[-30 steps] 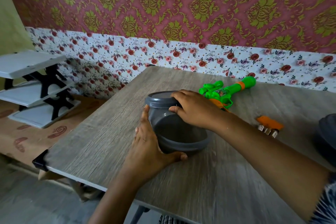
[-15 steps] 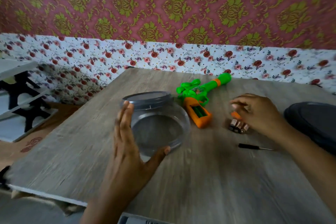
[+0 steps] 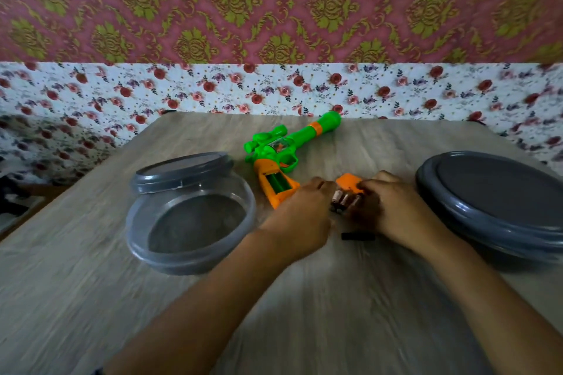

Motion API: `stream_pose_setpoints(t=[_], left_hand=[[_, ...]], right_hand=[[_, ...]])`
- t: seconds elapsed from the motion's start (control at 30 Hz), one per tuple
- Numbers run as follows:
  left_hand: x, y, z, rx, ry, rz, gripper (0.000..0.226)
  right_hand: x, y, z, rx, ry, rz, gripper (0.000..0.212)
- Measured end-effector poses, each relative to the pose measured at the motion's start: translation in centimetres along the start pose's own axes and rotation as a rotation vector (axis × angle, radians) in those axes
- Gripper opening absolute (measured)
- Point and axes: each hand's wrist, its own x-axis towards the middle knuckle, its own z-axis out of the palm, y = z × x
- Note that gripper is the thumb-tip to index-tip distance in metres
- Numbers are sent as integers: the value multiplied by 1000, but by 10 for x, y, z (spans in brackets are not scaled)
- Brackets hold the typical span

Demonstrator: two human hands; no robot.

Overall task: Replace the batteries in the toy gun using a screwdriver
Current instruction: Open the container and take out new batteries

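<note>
The green toy gun [image 3: 292, 143] with an orange grip lies on the wooden table [image 3: 91, 298], its battery compartment [image 3: 276, 183] open. An orange cover [image 3: 348, 182] lies just right of the grip. Below the cover sit the small batteries [image 3: 343, 201], between my two hands. My right hand [image 3: 390, 210] curls its fingers over them from the right. My left hand [image 3: 300, 216] comes in from the left with its fingertips at the batteries; motion blur hides whether it grips them. The black screwdriver handle [image 3: 358, 236] lies on the table under my hands.
A clear plastic jar [image 3: 170, 240] with a grey lid lies on its side at the left of the gun. A large grey round container [image 3: 493, 201] stands at the right. The papered wall runs along the table's far edge.
My left hand has let go of the jar and moved right to the batteries. My right hand stays at the batteries. The camera has swung right and closer.
</note>
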Motion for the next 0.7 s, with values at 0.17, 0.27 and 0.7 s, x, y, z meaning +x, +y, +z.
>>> stream_pose_setpoints(t=[0.17,0.27,0.7], left_hand=[[37,-2,6,101,-102,52,40],[49,5,-1,158,-179,55,31],[56,23,-9,124,-238,20,34]], right_hand=[[2,2,6,-68,-11,8,42],[4,6,7,-126,-9,-25,41],[4,6,3,-27,-42,-67,29]])
